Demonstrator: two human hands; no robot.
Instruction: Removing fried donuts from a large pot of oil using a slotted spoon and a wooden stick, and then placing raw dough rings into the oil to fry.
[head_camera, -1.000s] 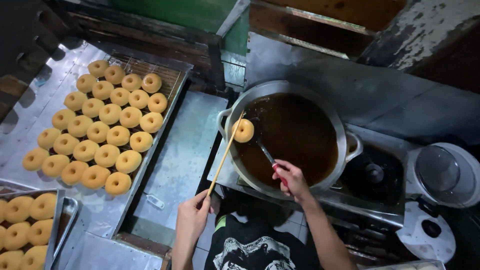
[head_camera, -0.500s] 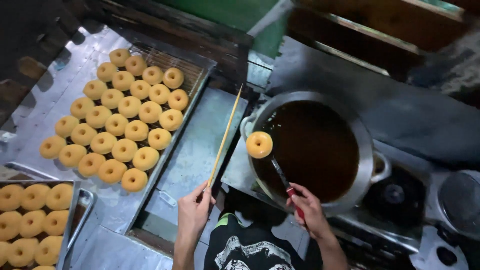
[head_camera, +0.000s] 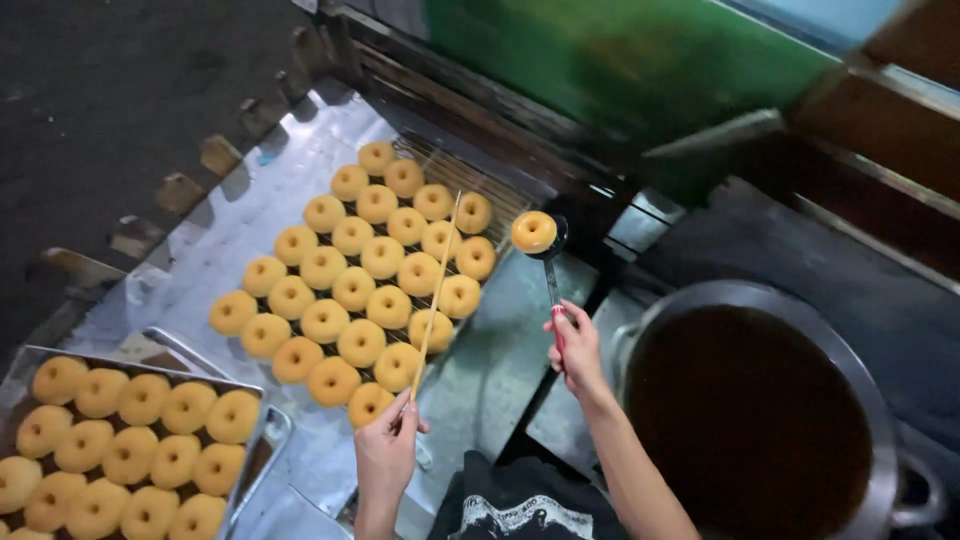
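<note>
golden ring doughnut (head_camera: 533, 231) rests on a metal skimmer (head_camera: 550, 262) above the rack's edge — right hand (head_camera: 575, 345) fingers clenched on its red handle. left hand (head_camera: 386, 452) fingers pinch a thin wooden stick (head_camera: 436, 290) over the rows of fried doughnuts (head_camera: 370, 275) — glossy dark oil in the round wok (head_camera: 750, 420).

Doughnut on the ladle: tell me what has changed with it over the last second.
The doughnut left the pan of oil: the right hand lifted it on the ladle and carried it left, to the edge of the rack of doughnuts. The left hand kept hold of the long stick, now lying over the rack. The pan stayed put.
</note>
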